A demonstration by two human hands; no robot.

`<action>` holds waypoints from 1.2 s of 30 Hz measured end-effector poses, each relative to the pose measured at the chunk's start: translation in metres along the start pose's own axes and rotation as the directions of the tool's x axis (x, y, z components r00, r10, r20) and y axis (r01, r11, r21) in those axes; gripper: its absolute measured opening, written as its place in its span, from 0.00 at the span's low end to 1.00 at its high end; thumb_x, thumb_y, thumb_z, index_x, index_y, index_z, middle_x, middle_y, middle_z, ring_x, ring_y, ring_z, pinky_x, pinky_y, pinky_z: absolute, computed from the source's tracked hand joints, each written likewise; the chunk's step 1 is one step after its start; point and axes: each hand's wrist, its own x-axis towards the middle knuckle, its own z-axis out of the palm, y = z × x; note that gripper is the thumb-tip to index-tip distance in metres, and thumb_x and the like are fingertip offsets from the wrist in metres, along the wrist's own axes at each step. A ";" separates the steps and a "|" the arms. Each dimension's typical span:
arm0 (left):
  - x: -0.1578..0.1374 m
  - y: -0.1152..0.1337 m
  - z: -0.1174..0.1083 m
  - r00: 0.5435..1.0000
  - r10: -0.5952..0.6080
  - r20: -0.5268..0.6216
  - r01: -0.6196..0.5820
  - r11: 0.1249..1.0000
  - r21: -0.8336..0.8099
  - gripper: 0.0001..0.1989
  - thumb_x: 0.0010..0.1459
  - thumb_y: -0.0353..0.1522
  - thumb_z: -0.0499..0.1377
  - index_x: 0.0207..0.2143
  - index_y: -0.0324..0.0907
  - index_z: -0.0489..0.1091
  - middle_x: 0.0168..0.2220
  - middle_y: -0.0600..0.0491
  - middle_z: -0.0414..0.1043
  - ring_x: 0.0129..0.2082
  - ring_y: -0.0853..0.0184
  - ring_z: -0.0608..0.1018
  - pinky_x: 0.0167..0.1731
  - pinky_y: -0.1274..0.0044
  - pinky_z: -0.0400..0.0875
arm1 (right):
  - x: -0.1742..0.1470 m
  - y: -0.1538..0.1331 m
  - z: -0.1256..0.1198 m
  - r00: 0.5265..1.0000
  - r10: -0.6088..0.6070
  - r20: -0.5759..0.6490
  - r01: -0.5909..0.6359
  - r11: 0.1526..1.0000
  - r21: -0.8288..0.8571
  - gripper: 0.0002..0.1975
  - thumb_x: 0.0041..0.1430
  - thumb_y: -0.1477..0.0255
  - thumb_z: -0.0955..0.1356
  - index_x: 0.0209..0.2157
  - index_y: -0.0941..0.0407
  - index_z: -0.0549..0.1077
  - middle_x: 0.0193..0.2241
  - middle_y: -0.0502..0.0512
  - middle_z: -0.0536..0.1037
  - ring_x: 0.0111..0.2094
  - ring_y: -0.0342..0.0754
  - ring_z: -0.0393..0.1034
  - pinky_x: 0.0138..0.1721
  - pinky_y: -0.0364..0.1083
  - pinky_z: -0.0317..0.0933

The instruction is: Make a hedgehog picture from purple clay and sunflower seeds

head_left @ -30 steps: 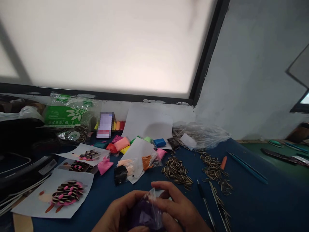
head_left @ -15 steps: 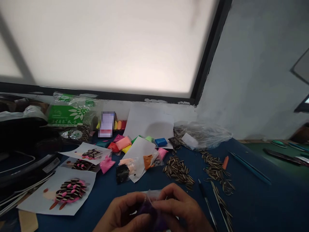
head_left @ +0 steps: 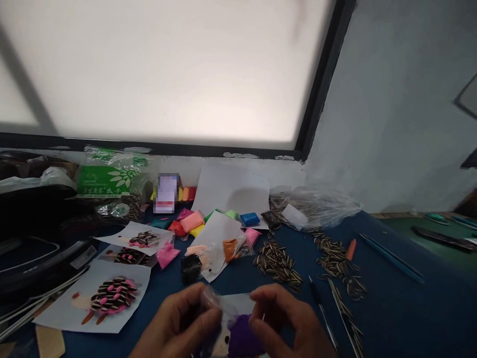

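My left hand (head_left: 179,323) is closed, pinching a clear plastic wrapper (head_left: 210,298) between thumb and fingers. To its right, my right hand (head_left: 288,320) has its fingers curled inward; whatever they hold, if anything, is hidden. Purple clay (head_left: 244,335) shows between the hands, beside the right fingers, over a white sheet of paper (head_left: 238,301). A small black dot (head_left: 227,339) sits on a pale patch left of the purple. The lower edge of the view cuts off the rest of this sheet.
Hedgehog pictures (head_left: 112,298) decorated with seeds lie at left. Bright clay packets (head_left: 193,220) are heaped behind my hands. Sunflower seeds (head_left: 278,263) form piles at right, near a pen (head_left: 322,313), metal tweezers (head_left: 345,318) and blue tweezers (head_left: 391,258). A seed bag (head_left: 104,181) stands at back left.
My hands have moved apart from where they met over the purple packet. The clear wrapper now shows in my left hand, and the purple clay and black dot have come into view.
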 end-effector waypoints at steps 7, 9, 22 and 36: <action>0.015 -0.022 -0.047 0.874 0.306 -0.377 -0.012 0.790 0.613 0.13 0.56 0.42 0.61 0.43 0.48 0.72 0.32 0.55 0.77 0.32 0.57 0.79 0.30 0.75 0.69 | 0.014 -0.004 -0.018 0.994 -0.083 -0.068 0.055 0.939 -0.339 0.10 0.65 0.68 0.63 0.32 0.55 0.73 0.25 0.51 0.73 0.25 0.46 0.66 0.25 0.43 0.57; 0.021 -0.031 -0.054 0.857 0.366 -0.362 0.008 0.694 0.720 0.14 0.57 0.42 0.60 0.44 0.48 0.72 0.35 0.53 0.79 0.34 0.54 0.81 0.30 0.73 0.71 | 0.015 -0.003 -0.019 0.993 -0.090 -0.070 0.057 0.923 -0.381 0.10 0.64 0.71 0.63 0.31 0.55 0.73 0.25 0.51 0.73 0.25 0.46 0.66 0.25 0.43 0.57; 0.025 -0.037 -0.055 0.833 0.549 0.068 -0.144 0.095 0.985 0.18 0.65 0.30 0.49 0.37 0.46 0.80 0.36 0.47 0.80 0.36 0.55 0.80 0.34 0.70 0.74 | 0.016 0.008 -0.022 0.999 -0.031 -0.025 0.000 0.624 -0.781 0.09 0.64 0.82 0.65 0.32 0.56 0.74 0.32 0.55 0.78 0.32 0.49 0.74 0.30 0.44 0.58; 0.023 -0.055 -0.028 0.848 0.523 0.083 -0.349 0.434 0.831 0.16 0.69 0.31 0.50 0.43 0.49 0.79 0.42 0.49 0.77 0.40 0.59 0.79 0.38 0.75 0.74 | 0.040 0.023 -0.028 0.986 -0.144 -0.087 0.006 0.544 -0.839 0.09 0.64 0.82 0.68 0.36 0.56 0.80 0.35 0.56 0.77 0.38 0.51 0.73 0.37 0.46 0.66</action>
